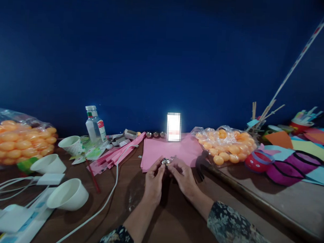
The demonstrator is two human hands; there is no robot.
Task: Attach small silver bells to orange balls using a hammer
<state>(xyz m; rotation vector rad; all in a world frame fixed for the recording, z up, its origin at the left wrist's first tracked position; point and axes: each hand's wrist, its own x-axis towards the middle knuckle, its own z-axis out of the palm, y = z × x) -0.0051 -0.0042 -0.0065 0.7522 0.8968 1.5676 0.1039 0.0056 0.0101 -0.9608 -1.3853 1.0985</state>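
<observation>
A small shiny metallic ball (166, 161) is held between my two hands, over the near edge of a stack of pink sheets (171, 149). The fingers of my left hand (154, 180) pinch it from the left. My right hand (185, 177) has its fingertips closed at its right side; a small shiny piece shows there, too small to make out. Beyond the hands, several similar metallic balls (155, 134) stand in a row at the far edge of the pink sheets.
Bags of orange balls (21, 140) lie left and right. Paper cups (69, 194), a power strip (31, 219), a white cable (116, 177) and a bottle (94, 125) stand left. A hammer (202, 162), pink strips (114, 157) and purple pouches (285, 172) lie around.
</observation>
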